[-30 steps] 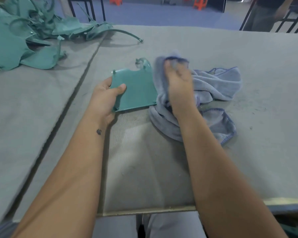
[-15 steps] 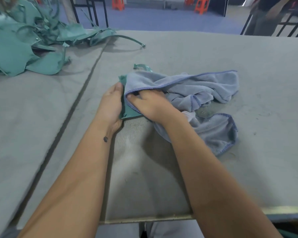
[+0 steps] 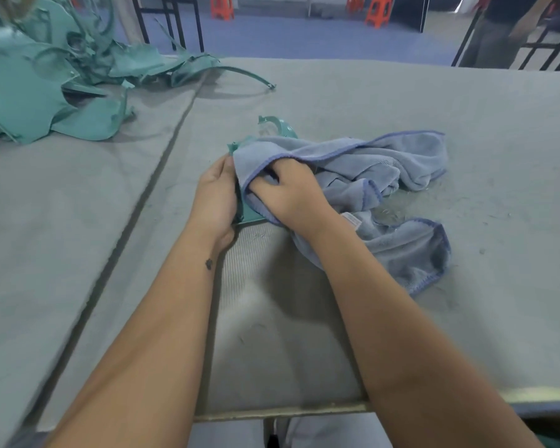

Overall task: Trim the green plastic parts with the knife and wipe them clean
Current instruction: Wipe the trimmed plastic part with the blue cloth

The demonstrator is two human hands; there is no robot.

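Note:
A flat green plastic part [image 3: 277,126] lies on the grey table, mostly covered by a blue-grey cloth [image 3: 385,163]; only its curved far end and near left edge show. My left hand [image 3: 215,195] grips the part's left edge. My right hand [image 3: 291,194] is bunched in the cloth and presses it down on the part. No knife is visible.
A heap of green plastic parts [image 3: 42,82] fills the far left of the grey felt table [image 3: 401,318], with a thin curved strip [image 3: 240,72] reaching right. A dark seam [image 3: 143,189] runs down the table. A person [image 3: 505,27] stands far right; orange stools behind.
My right hand came down from a raised position and pulled the cloth over the green part, then slid slightly away from me along it. My left hand kept its hold on the left edge.

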